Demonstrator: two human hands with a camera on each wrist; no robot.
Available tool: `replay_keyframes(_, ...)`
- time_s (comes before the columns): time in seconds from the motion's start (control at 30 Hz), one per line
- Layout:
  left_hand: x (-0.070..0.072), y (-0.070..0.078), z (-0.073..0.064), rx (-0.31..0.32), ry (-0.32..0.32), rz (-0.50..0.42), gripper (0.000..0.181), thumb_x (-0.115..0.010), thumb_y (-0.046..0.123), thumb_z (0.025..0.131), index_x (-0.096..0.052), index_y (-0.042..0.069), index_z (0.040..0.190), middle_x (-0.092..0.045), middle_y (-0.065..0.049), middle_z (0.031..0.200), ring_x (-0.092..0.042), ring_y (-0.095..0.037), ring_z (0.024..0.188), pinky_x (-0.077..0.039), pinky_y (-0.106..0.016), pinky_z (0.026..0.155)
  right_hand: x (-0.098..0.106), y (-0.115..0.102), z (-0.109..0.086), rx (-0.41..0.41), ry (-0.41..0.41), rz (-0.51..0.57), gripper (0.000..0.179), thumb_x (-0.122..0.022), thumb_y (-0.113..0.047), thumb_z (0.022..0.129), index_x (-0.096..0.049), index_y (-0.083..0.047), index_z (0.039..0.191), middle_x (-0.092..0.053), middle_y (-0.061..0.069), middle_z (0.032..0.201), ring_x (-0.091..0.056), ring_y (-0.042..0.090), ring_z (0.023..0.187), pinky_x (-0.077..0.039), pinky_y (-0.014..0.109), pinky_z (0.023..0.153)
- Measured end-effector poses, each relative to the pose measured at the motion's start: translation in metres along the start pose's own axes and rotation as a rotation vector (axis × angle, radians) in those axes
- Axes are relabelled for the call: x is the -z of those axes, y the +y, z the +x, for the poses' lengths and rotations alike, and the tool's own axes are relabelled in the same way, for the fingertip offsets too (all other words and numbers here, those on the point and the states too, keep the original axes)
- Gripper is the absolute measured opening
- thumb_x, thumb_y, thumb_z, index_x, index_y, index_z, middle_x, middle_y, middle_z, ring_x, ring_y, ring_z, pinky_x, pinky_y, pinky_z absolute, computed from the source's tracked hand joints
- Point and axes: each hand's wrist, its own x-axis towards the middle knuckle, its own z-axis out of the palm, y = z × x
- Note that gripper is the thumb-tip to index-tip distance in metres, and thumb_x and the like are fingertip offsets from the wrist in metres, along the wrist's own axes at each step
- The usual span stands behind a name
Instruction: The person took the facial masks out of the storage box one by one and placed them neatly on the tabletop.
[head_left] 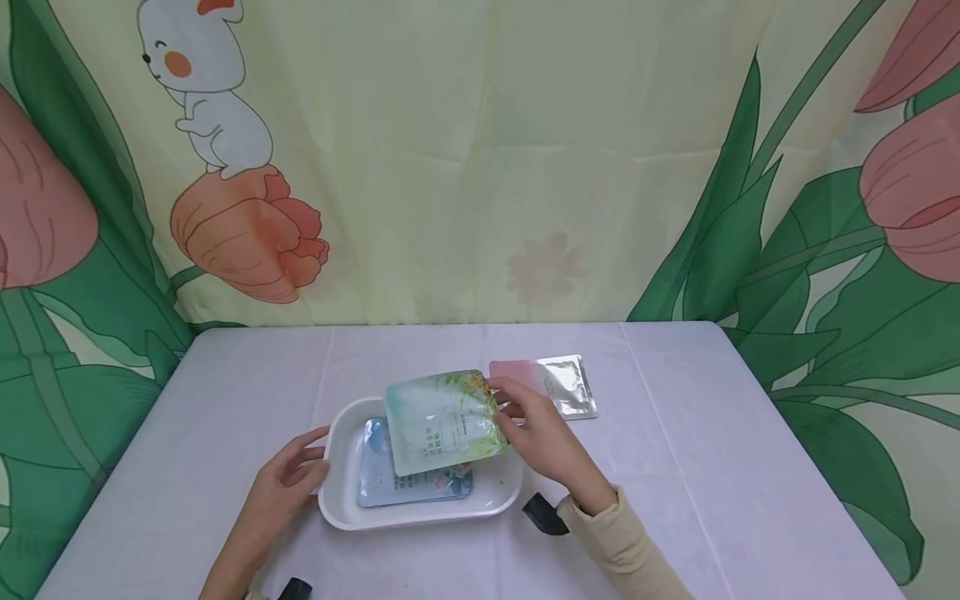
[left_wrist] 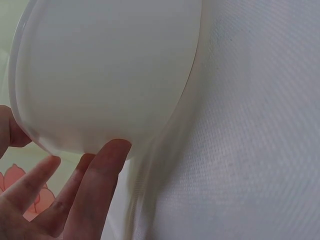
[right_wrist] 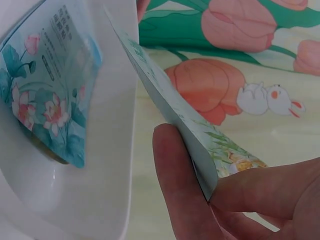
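Note:
In the head view my right hand (head_left: 536, 429) pinches the right edge of a green sheet mask packet (head_left: 442, 425), thumb and fingers on opposite faces. The packet is tilted above a white tray (head_left: 341, 508). A blue sheet mask packet (head_left: 390, 483) with lotus flowers (right_wrist: 52, 110) lies flat in the tray, partly covered by the green one in the head view. My left hand (head_left: 288, 479) is at the tray's left end. Its fingertips (left_wrist: 112, 155) touch the tray's outer wall (left_wrist: 110, 75), fairly straight and spread.
Behind the tray, to the right, a pink and silver packet (head_left: 570, 383) lies on the white tablecloth (head_left: 675, 517), partly behind my right hand. A curtain (head_left: 480, 167) with printed tulips and a rabbit hangs beyond the table's far edge.

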Motion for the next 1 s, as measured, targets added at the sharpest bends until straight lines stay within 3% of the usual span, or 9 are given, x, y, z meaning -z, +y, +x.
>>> replay_keyframes(0.57,0.0,-0.002,0.0,-0.028,0.004,-0.011,0.056,-0.066,0.034,0.095,-0.046,0.023,0.146,-0.059,-0.017,0.134,-0.068,-0.024,0.108,-0.06,-0.029,0.074,0.019,0.011,0.0,0.027,0.024,0.012,0.04,-0.058,0.01,0.092,-0.06,-0.003,0.129,-0.065,0.013,0.114,-0.068,0.023,0.097,-0.058,0.031,0.086)
replay_keyframes(0.73,0.001,-0.001,-0.001,-0.027,0.003,-0.012,0.057,-0.066,0.035,0.095,-0.046,0.022,0.146,-0.058,-0.018,0.135,-0.068,-0.023,0.108,-0.06,-0.029,0.074,0.026,0.012,0.0,0.051,0.027,0.008,0.044,-0.058,0.011,0.092,-0.056,0.0,0.134,-0.062,0.015,0.125,-0.067,0.026,0.101,-0.057,0.032,0.088)
replay_keyframes(1.0,0.0,0.0,-0.001,-0.02,0.006,-0.008,0.056,-0.067,0.035,0.095,-0.046,0.023,0.146,-0.059,-0.018,0.134,-0.068,-0.024,0.108,-0.06,-0.028,0.074,0.043,0.015,0.0,-0.061,0.047,-0.006,0.043,-0.059,0.008,0.092,-0.056,0.0,0.134,-0.065,0.019,0.118,-0.067,0.029,0.102,-0.058,0.035,0.086)
